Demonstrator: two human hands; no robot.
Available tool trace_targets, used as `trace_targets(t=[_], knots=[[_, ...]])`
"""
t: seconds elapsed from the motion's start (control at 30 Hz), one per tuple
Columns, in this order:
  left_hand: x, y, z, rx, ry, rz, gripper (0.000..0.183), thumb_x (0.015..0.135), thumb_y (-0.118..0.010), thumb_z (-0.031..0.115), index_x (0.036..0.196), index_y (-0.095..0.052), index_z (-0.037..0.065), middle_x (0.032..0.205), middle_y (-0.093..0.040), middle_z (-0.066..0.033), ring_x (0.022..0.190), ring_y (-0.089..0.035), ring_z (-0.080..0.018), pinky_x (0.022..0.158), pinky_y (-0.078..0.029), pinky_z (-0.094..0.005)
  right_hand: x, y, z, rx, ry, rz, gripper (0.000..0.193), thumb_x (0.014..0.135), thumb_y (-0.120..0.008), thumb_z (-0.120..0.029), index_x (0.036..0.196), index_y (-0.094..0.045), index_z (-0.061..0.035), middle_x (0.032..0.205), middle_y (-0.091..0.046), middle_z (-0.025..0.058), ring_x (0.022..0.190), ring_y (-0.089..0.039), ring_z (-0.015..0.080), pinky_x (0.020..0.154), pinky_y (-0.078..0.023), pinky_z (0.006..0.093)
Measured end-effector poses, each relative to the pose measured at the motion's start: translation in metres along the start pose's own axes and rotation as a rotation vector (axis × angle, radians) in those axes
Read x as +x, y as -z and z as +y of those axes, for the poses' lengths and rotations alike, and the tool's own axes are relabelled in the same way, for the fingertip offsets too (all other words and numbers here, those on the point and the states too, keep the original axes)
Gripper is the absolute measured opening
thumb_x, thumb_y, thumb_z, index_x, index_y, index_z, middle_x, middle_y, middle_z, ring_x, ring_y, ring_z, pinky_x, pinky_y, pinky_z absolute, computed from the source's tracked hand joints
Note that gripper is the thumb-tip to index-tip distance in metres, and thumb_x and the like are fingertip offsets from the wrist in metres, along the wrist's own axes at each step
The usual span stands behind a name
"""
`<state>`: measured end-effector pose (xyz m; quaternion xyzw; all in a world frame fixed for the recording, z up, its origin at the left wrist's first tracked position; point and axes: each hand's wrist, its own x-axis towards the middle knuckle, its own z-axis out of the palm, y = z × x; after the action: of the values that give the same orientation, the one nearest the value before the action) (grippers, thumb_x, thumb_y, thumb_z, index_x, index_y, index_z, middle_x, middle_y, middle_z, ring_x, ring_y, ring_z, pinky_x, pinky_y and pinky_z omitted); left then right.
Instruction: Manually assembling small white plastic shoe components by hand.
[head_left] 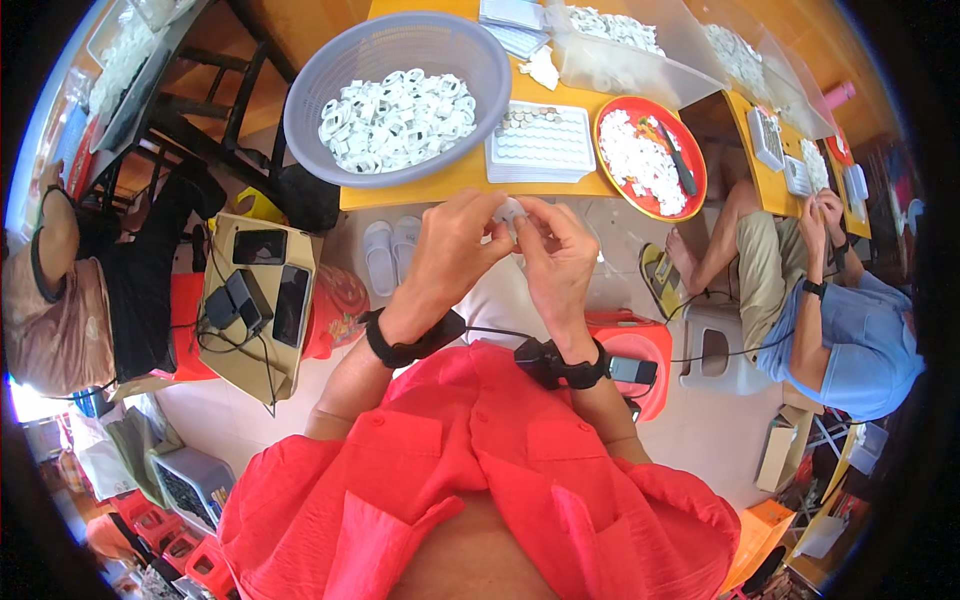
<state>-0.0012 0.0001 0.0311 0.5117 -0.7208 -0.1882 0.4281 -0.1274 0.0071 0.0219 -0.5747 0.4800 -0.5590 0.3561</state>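
Note:
My left hand (455,240) and my right hand (556,255) meet in front of the table's near edge. Between their fingertips they pinch a small white plastic part (509,211), mostly covered by the fingers. Just beyond stands a stack of white trays (545,160) with round hollows; several small round metallic pieces (530,117) lie in the top one's far rows. To the left, a grey plastic basket (302,110) holds a heap of white parts (395,125). On the right, a red plate with a yellow rim (686,205) carries small white pieces (637,150) and a black-handled tool (683,170).
Clear plastic bins (655,80) of white parts stand at the back. A person in a blue shirt (850,340) works at another table on the right; another person (60,310) sits at far left. A cardboard box with phones (262,300) is left of me. A cable runs between my wristbands.

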Motion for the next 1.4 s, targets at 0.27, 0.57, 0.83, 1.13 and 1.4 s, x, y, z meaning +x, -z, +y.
trace_targets(t=[0.27,0.57,0.83,1.13,1.4], knots=[[0.001,-0.003,-0.006,0.028,-0.093,-0.007,0.029,0.063,-0.060,-0.003,0.092,-0.059,-0.002,0.068,-0.057,-0.0116,0.057,-0.058,-0.0208,0.052,-0.048,-0.0290,-0.005,-0.001,0.012,0.136,-0.098,0.015,0.016,0.078,-0.057,0.002,0.093,-0.062,0.0017,0.074,-0.055,0.0041,0.061,-0.053,0.0062,0.052,-0.043,0.0190],[0.004,-0.004,-0.004,0.088,-0.105,-0.083,0.030,0.063,-0.060,-0.002,0.093,-0.057,-0.001,0.071,-0.057,-0.0127,0.060,-0.058,-0.0252,0.052,-0.047,-0.0330,-0.003,0.000,0.008,0.061,-0.084,0.029,0.017,0.077,-0.057,0.002,0.093,-0.062,0.0017,0.074,-0.055,0.0049,0.062,-0.054,0.0068,0.052,-0.044,0.0193],[0.003,-0.010,-0.004,0.096,-0.136,-0.073,0.033,0.062,-0.064,0.001,0.094,-0.055,-0.002,0.075,-0.056,-0.0135,0.061,-0.057,-0.0280,0.052,-0.046,-0.0348,-0.004,0.001,0.007,0.032,-0.099,0.030,0.015,0.079,-0.057,0.001,0.094,-0.061,0.0017,0.074,-0.053,0.0002,0.065,-0.050,0.0039,0.053,-0.042,0.0166],[0.000,-0.014,-0.008,0.092,-0.143,-0.058,0.032,0.062,-0.064,0.000,0.094,-0.055,-0.001,0.075,-0.056,-0.0126,0.062,-0.057,-0.0278,0.052,-0.046,-0.0352,-0.006,0.001,0.008,0.025,-0.091,0.061,0.016,0.079,-0.057,0.002,0.094,-0.061,0.0013,0.075,-0.055,0.0006,0.065,-0.050,0.0037,0.053,-0.041,0.0169],[0.003,-0.018,-0.013,-0.078,-0.074,-0.046,0.033,0.066,-0.060,-0.004,0.098,-0.056,0.000,0.078,-0.058,-0.0108,0.065,-0.060,-0.0199,0.058,-0.050,-0.0283,-0.005,0.001,0.015,0.152,-0.125,0.097,0.016,0.079,-0.058,0.001,0.094,-0.061,0.0015,0.075,-0.057,0.0028,0.063,-0.054,0.0062,0.054,-0.045,0.0188]])
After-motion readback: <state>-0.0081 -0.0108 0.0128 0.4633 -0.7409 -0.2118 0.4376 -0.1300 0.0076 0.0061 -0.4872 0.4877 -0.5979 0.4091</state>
